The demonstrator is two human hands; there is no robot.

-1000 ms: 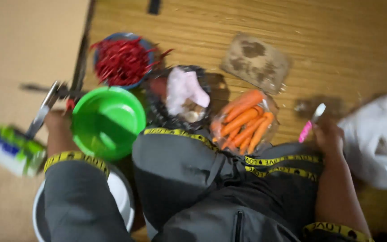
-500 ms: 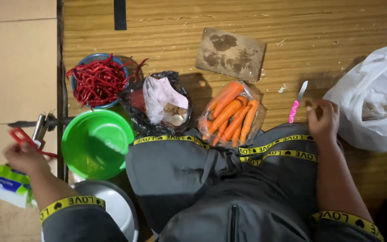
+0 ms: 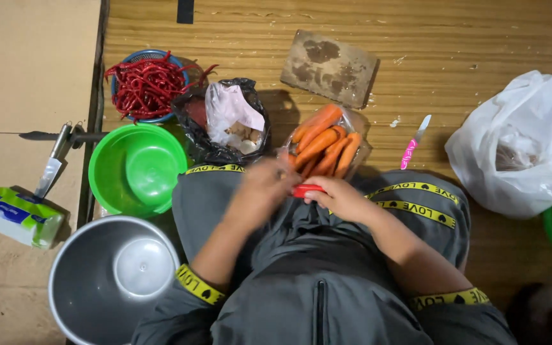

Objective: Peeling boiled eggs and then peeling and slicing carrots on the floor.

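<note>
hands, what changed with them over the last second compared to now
Both hands came in to the lap. The left hand left the floor beside the green plastic bowl, bringing a red-handled tool that both hands now hold. The right hand let go of the pink-handled knife, which lies on the floor. The bag of orange carrots and basket of red chillies stayed put.

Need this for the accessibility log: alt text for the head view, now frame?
Seen from above, a seated person's left hand and right hand meet over the lap on a small red-handled tool, just below a clear bag of orange carrots. Around them on the wooden floor lie a green plastic bowl, a steel bowl, red chillies in a blue basket and a pink-handled knife.
</note>
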